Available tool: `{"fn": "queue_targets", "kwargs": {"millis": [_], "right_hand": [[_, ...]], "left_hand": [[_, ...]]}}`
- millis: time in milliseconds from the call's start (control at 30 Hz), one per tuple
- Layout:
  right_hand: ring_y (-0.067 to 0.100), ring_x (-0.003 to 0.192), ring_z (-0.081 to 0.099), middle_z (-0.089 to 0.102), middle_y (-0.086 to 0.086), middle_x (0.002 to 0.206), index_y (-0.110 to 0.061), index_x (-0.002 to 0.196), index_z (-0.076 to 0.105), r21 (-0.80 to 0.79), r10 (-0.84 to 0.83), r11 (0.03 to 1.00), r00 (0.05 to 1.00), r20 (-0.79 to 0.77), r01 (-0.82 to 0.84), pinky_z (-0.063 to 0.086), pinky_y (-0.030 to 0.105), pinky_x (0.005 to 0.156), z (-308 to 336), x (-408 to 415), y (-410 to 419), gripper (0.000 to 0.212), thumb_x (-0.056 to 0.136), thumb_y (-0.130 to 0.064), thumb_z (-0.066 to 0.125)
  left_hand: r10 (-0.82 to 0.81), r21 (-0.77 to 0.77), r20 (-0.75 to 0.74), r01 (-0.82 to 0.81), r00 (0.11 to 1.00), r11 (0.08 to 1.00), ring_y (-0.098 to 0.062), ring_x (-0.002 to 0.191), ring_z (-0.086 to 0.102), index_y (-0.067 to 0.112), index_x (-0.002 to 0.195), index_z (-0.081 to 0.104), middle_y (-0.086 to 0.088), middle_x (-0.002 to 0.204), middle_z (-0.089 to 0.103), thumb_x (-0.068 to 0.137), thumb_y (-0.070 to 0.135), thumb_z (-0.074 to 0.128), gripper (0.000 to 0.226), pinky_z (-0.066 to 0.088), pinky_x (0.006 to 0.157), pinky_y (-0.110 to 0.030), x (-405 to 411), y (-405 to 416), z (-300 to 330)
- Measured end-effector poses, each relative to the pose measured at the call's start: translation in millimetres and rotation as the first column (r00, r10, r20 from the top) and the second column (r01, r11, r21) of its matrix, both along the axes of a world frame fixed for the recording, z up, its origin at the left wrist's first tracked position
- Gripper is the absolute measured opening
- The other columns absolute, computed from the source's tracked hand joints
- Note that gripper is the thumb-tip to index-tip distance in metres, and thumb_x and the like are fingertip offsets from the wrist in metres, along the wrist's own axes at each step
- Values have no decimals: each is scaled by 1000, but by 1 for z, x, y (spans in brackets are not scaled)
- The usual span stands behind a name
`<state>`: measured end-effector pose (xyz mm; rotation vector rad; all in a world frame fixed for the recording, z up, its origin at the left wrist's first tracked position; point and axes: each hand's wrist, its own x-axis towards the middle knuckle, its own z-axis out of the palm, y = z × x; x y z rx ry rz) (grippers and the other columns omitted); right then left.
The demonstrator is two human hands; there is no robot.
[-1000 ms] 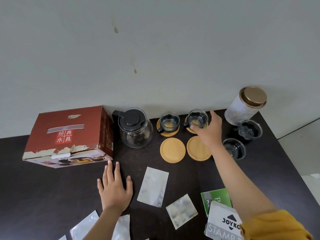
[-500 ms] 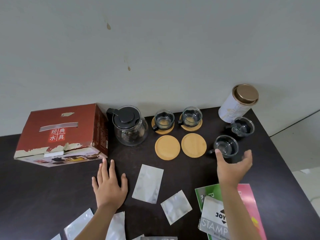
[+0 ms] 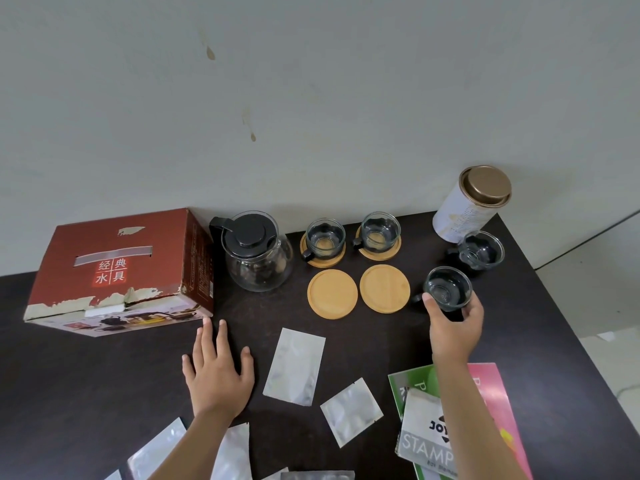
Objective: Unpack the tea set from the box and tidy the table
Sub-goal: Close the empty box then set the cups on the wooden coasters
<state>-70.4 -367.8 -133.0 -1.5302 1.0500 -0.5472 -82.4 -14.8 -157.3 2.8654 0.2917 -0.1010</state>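
- My right hand (image 3: pixel 454 329) grips the near glass cup (image 3: pixel 447 289): thumb on its left side, fingers (image 3: pixel 473 308) curled round its right side. The cup is just right of the near pair of wooden coasters.
- My left hand (image 3: pixel 217 372) lies palm down on the dark counter (image 3: pixel 86 393), fingers (image 3: pixel 212 341) straight and slightly spread, holding nothing. Its fingertips are just beside the near right corner of the red box (image 3: pixel 117 271).
- The glass teapot (image 3: pixel 256 258) with the black lid stands upright, just right of the box.
- Two cups stand on coasters at the back: left cup (image 3: pixel 325 237), right cup (image 3: pixel 380 232).
- Two bare coasters lie in front of them: left coaster (image 3: pixel 332 294), right coaster (image 3: pixel 384 289).
- A fourth cup (image 3: pixel 482 250) stands on the counter just in front of the white tin (image 3: pixel 465 216) with the gold lid.
- Silver foil sachets (image 3: pixel 294 367) lie flat between my hands and beside my left forearm.
- Printed leaflets (image 3: pixel 426 441) lie under my right forearm.
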Motion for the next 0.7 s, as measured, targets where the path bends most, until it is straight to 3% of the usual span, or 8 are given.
{"fn": "queue_targets", "kwargs": {"millis": [167,367,533,633,700], "right_hand": [[14,124,52,52,-3,136,-22,136,46,11,10,1000,999,40,-10,45,40,105,5,0,12,82,65,-24,87],[10,118,54,57,-3,128,-17,131,51,-31,174,985,981,85,-172,41,22,98,20,6,49,78,62,-22,89],[8,107,54,53,-11,114,-26,120,55,-130,328,938,944,35,-321,44,22,89,21,18,84,71,58,-33,90],[11,106,56,56,-5,116,-22,119,56,-124,387,917,921,41,-379,42,13,83,19,24,101,70,58,-36,90],[11,107,56,57,-3,117,-22,119,56,-109,408,909,912,38,-402,45,17,85,15,26,109,71,58,-36,90]], "left_hand": [[4,-11,11,-4,1000,1000,-28,143,18,16,144,33,-9,156,22,84,51,27,71,18,111,-56,-1,0,-1],[2,-9,10,-2,1000,1000,-27,143,17,16,145,32,-8,156,21,84,51,27,70,17,112,-56,0,0,-1],[6,-13,13,-5,1000,1000,-27,143,17,16,144,33,-8,156,21,84,52,26,71,17,111,-56,0,0,0],[1,-8,12,-1,1000,1000,-27,143,18,16,144,33,-8,156,21,84,52,26,70,18,111,-56,-1,0,0],[2,-8,10,-2,1000,1000,-27,143,18,16,144,33,-8,156,22,84,52,26,70,18,111,-56,0,0,0]]}}
